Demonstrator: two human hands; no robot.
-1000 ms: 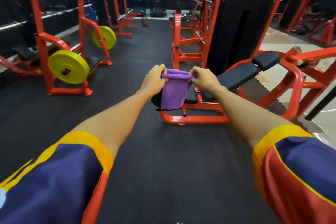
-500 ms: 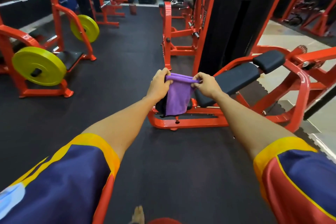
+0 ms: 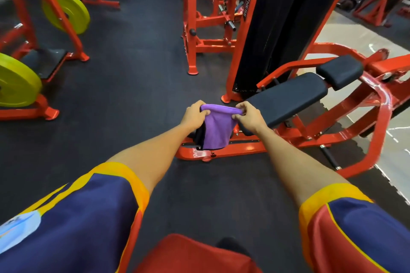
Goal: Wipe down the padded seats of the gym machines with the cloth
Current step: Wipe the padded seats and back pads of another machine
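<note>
Fingers of the left hand (image 3: pixel 194 115) and right hand (image 3: pixel 249 117) curl round the top edge of the cloth (image 3: pixel 216 128), stretching it so it hangs flat, likely folding it for wiping. It hangs just before the seat (image 3: pixel 286 97), not touching.

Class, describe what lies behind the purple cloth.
The orange base rail shows below the purple cloth, the black padded seat beside it. The cloth hides whatever sits above that rail.
</note>
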